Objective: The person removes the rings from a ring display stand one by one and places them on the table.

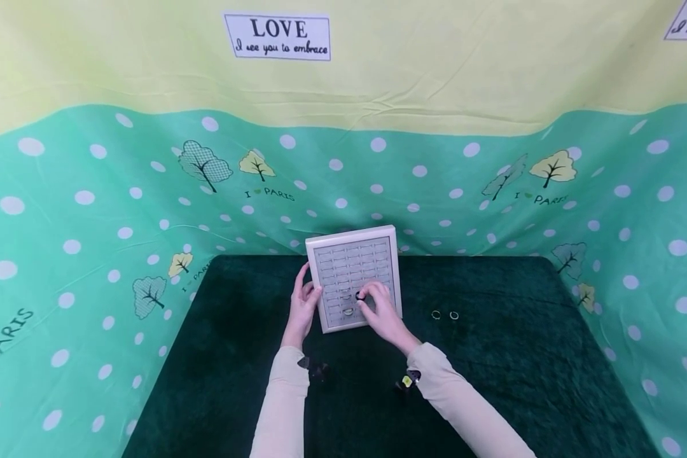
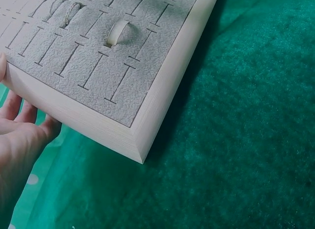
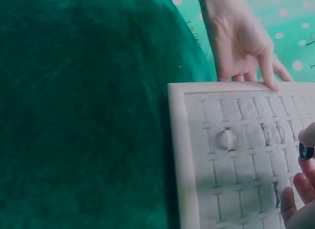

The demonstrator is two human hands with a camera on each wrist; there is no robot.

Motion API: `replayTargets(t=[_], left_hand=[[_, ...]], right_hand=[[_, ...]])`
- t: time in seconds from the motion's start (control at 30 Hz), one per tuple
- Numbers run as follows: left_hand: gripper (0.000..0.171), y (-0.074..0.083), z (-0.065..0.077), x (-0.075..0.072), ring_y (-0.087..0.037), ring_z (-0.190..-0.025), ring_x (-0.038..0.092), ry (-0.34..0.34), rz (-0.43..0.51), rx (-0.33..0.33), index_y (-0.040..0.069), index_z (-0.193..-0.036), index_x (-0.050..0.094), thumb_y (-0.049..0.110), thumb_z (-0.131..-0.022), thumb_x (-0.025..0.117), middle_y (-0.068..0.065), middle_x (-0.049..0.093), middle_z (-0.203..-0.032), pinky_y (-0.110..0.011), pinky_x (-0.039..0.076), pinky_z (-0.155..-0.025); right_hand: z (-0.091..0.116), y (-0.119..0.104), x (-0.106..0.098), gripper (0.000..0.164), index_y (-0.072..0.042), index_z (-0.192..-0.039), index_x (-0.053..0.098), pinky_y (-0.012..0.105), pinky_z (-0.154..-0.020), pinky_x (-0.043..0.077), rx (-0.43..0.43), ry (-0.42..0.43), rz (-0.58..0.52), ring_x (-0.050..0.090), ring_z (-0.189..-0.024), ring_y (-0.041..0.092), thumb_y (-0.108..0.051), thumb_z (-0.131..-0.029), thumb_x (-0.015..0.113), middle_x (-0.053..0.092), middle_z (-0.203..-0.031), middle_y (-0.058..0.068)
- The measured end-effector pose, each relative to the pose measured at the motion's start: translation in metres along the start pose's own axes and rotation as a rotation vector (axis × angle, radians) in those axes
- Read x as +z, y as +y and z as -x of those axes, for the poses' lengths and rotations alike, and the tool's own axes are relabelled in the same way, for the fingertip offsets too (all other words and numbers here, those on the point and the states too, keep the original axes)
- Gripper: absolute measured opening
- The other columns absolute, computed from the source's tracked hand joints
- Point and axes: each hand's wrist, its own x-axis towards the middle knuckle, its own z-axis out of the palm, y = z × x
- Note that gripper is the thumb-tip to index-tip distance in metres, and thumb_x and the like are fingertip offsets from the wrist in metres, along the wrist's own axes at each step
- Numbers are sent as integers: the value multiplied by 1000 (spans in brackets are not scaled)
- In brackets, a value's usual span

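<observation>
A ring display tray (image 1: 397, 270) with a pale frame and grey slotted padding stands tilted up above the dark green cloth. My left hand (image 1: 301, 312) grips its left side, thumb on the frame and the other fingers behind; the same hand (image 2: 22, 140) shows in the left wrist view. Between thumb and fingertips, my right hand (image 1: 386, 318) pinches a black ring (image 3: 306, 150) close over the slots. A wide silver-toned ring (image 2: 118, 33) sits in one slot, and a braided ring (image 2: 74, 14) is in another nearby. Another ring (image 3: 276, 194) stands in a slot beside my right fingers.
Two loose rings, a gold-toned one (image 1: 436, 314) and a paler one (image 1: 454, 315), lie on the cloth to the right of the tray. Dark green velvety cloth (image 1: 515, 369) covers the table. A green polka-dot curtain (image 1: 343, 181) hangs behind and at both sides.
</observation>
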Motion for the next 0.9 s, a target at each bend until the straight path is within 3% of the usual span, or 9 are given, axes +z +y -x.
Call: replayTargets(t=[0.63,0.9], left_hand=[[66,0,-1,-1,-29,-112,57,-14,7,6,22,-154,22,2,-98,51,-20,55,-129,-53,35,-102],[65,2,0,-1,-33,-116,54,-13,6,-16,31,-153,24,7,-99,52,-21,52,-132,-54,31,-104]], right_hand=[[35,36,-38,14,-10,-94,63,41,-82,39,147,8,76,45,-103,23,1,-86,67,58,-111,6],[47,48,-60,14,-11,-94,65,47,-82,41,202,20,60,44,-106,24,-1,-85,67,60,-112,8]])
